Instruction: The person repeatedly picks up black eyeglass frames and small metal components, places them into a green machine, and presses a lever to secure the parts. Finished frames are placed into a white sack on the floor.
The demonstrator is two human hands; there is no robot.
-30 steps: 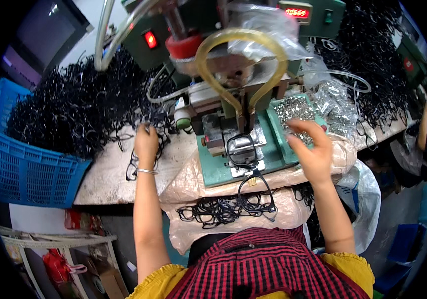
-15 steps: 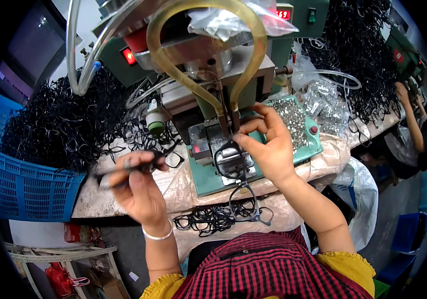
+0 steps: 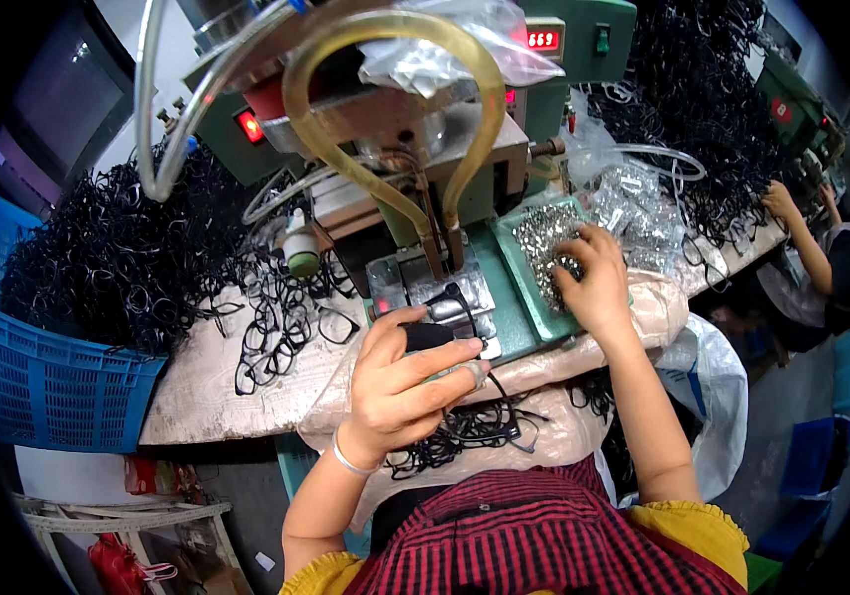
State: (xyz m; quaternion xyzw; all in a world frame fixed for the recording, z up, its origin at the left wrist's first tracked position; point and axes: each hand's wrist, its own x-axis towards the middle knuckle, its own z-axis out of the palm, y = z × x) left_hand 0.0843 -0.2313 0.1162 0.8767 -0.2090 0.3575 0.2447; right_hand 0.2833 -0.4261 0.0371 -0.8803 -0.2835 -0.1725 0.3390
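Taking 12 o'clock as straight away from the wearer, the black eyeglass frame (image 3: 454, 292) lies at the front of the green machine (image 3: 425, 149), under the tip of its tubing. Its long axis runs from about 11 o'clock, where the upper end meets the metal block (image 3: 487, 329), to about 5 o'clock, where the lower rim hangs past the machine's front edge toward the lap. Much of its middle is hidden by fingers.

The left hand (image 3: 395, 389) comes in from 7 o'clock and closes over the frame, its fingers pointing to about 2 o'clock. A dark piece sits among these fingers; whether it is a second frame I cannot tell.

The right hand (image 3: 599, 288) is at about 2 o'clock from the frame, over the green tray (image 3: 551, 325), its thumb and fingers curled narrowly at the small metal parts (image 3: 536, 236). Whether it pinches one cannot be told.

Loose black frames (image 3: 291, 309) lie on the tabletop at 9 o'clock from the held one, more frames (image 3: 423, 454) on the lap sheet at 7. Toward 10 o'clock stands a tangled heap (image 3: 127, 263) beside a blue crate (image 3: 63, 382). A co-worker's hand (image 3: 780, 203) shows near 3 o'clock.
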